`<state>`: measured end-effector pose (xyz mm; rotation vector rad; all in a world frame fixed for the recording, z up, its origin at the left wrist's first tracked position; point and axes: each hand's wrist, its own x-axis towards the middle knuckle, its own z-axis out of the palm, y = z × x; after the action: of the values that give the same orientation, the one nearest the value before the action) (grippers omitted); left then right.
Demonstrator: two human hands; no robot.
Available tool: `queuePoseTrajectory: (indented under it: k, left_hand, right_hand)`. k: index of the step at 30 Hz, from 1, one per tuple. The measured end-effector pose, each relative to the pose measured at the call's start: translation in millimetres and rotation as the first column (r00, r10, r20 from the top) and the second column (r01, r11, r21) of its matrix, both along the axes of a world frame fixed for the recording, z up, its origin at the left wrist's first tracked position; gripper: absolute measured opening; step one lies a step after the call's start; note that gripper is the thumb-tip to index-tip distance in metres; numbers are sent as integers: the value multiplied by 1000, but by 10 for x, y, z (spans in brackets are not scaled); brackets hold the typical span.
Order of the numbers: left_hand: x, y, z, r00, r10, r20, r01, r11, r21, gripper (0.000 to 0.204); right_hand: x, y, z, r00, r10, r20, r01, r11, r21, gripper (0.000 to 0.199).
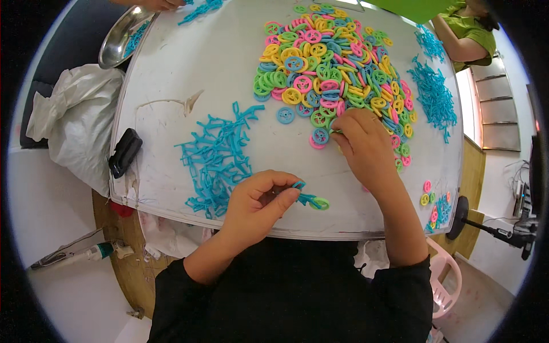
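My left hand (258,201) is closed in a pinch on a blue forked plastic piece (307,198) above the near part of the table. At that piece's far end sits a light green plastic wheel (322,204). My right hand (361,143) reaches to the near edge of a big heap of coloured spoked wheels (313,80). Its thumb and forefinger pinch a small wheel (333,124), mostly hidden by the fingers. Beside them lie a blue wheel (321,135) and a pink wheel (315,143). Left of my left hand spreads a tangled pile of blue forked pieces (214,157).
On the white table (166,74) a black holder-like object (125,153) lies at the left edge. More blue pieces (433,94) lie at the right, with a small mixed group (439,210) nearer. A metal bowl (117,43) stands far left. Another person's arm (457,43) is far right.
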<state>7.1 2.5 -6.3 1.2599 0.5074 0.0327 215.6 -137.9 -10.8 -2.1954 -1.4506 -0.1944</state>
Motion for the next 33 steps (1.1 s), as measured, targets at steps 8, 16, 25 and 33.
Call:
queuePoseTrajectory:
  k: [8, 16, 25, 33]
  left_hand:
    - [39, -40, -89, 993, 43, 113, -52, 996, 76, 16]
    - [94, -151, -31, 998, -2, 70, -12, 980, 198, 16]
    - [83, -215, -36, 984, -19, 180, -85, 828, 554, 17]
    - [124, -221, -88, 924, -116, 364, -235, 578, 781, 22]
  right_hand:
    - [-217, -218, 205, 812, -83, -577, 164, 982, 90, 16]
    - [-685, -260, 129, -56, 307, -950, 255, 924, 284, 12]
    - [-758, -226, 158, -122, 201, -972, 341, 928, 149, 12]
    - [-872, -206, 80, -46, 192, -980, 387, 908, 159, 10]
